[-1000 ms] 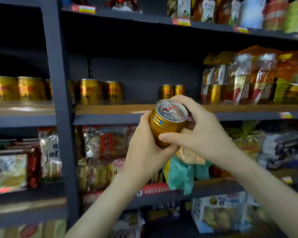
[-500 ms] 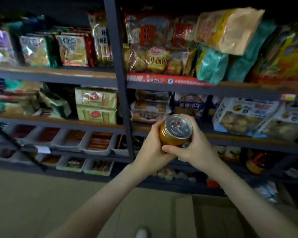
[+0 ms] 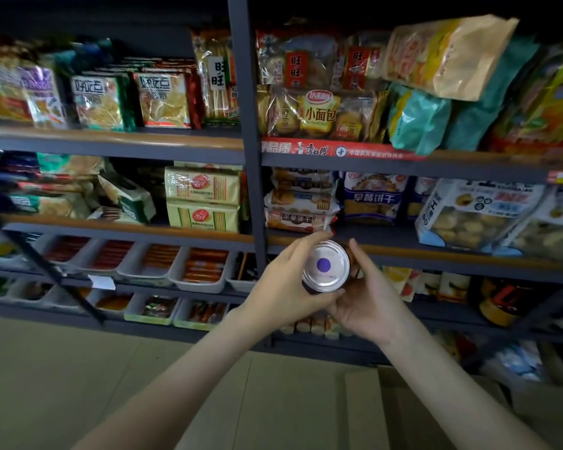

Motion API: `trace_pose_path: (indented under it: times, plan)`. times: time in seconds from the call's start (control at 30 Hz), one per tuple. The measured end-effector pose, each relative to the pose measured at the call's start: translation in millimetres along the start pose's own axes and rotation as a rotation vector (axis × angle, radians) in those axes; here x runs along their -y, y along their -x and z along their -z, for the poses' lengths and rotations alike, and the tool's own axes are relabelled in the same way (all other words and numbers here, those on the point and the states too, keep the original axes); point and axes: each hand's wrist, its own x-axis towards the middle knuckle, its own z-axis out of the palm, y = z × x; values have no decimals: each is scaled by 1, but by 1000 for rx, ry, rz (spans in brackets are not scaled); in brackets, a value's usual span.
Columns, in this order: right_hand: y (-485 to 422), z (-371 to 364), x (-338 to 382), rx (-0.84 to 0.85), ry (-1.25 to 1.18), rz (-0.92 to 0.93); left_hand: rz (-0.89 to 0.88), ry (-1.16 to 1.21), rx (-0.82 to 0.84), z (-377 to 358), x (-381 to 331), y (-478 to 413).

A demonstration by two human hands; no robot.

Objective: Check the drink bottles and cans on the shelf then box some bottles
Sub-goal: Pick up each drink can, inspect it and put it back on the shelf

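I hold a drink can (image 3: 326, 266) in both hands in front of the lower shelves. Its silver round base faces me, with a purple spot in its middle; the can's body is mostly hidden behind it. My left hand (image 3: 281, 287) grips the can from the left, thumb under the rim and fingers over the top. My right hand (image 3: 369, 300) cups it from the right and below, fingers curled round its side. A brown cardboard box (image 3: 413, 414) lies on the floor at the lower right, partly behind my right forearm.
Dark metal shelving (image 3: 254, 196) stands close ahead, packed with snack bags and biscuit packs. White trays of sausages (image 3: 199, 271) fill a lower tier at the left. A dark diagonal bar (image 3: 46, 264) crosses at the left. Beige floor (image 3: 78, 378) spreads below.
The view dropped from the can shelf to the lower snack shelves. The can has been turned over: its pull-tab top faced me before, its plain base with the purple spot does now.
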Motion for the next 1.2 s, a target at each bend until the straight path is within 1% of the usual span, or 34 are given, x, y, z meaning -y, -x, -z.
trace_pose_path:
  times: [0.07, 0.13, 0.23, 0.3, 0.33, 0.4, 0.47, 0.53, 0.6, 0.67, 0.73, 0.77, 0.83, 0.9, 0.93, 0.97, 1.0, 1.1, 1.13, 1.2]
  plan:
    - [-7, 5, -7, 6, -14, -28, 66, -14, -15, 6, 2, 2]
    - [-11, 10, -10, 4, 40, -42, 157, 16, -64, 11, 4, 2]
    - [-14, 18, -8, 11, 256, -10, 308, 175, -156, 17, 5, -3]
    - [-14, 24, -6, 38, 344, 61, 408, 289, -185, 17, 3, -7]
    - [-15, 27, -5, 61, 373, 97, 471, 384, -189, 16, 2, -9]
    - [-16, 27, -4, 99, 452, 184, 622, 684, -172, 13, -1, -14]
    - [-16, 21, -3, 86, 556, 295, 699, 873, -137, 11, -2, -18]
    - [-17, 16, -2, 47, 599, 408, 702, 966, -94, 10, -4, -22]
    - [-18, 13, 1, 10, 571, 524, 701, 1002, -37, 9, -6, -28]
    - [-15, 6, 11, -20, 531, 629, 699, 899, 63, 11, -10, -38]
    - [-12, -4, 30, -49, 575, 719, 635, 627, 104, 19, -13, -50]
    - [-9, -11, 41, -61, 626, 761, 548, 483, 81, 26, -13, -57]
    - [-5, -28, 67, -64, 716, 835, 271, 261, 11, 43, -21, -75]
    - [-4, -50, 95, -12, 783, 896, 5, -33, -15, 63, -39, -98]
    - [-3, -61, 108, 10, 813, 915, -87, -146, -34, 72, -48, -107]
    - [-5, -77, 127, 48, 850, 950, -147, -207, -62, 86, -56, -125]
    - [-4, -87, 137, 87, 894, 966, -159, -213, -71, 96, -61, -134]
    - [-4, -127, 179, 211, 1067, 1042, -164, -132, -116, 131, -69, -171]
    - [-6, -144, 194, 219, 1138, 1096, -193, -141, -135, 144, -71, -186]
    - [-11, -181, 223, 206, 1202, 1234, -288, -173, -185, 167, -74, -217]
